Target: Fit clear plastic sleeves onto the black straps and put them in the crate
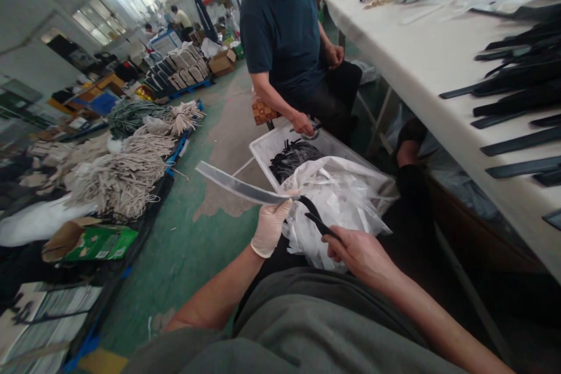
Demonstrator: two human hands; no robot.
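My left hand (pixel 268 227), in a pale glove, pinches a long translucent strip (pixel 236 184) that points up and to the left. From the glove's right side a black strap (pixel 310 205) curves toward my right hand (pixel 357 250). My bare right hand is closed on a dark, narrow piece (pixel 322 225) with a split tip; whether it is a tool or a strap end is unclear. White plastic sleeves (pixel 333 198) lie in a heap just beyond my hands, over the near part of a white bin (pixel 262 158). Black straps (pixel 291 158) fill the bin's far part.
A seated person (pixel 284 41) faces the bin, one hand over it. On the right, a white table (pixel 394 52) bears black straps (pixel 521 87) and metal pieces. Cord bundles (pixel 127 169) and a green carton (pixel 105 242) lie at left.
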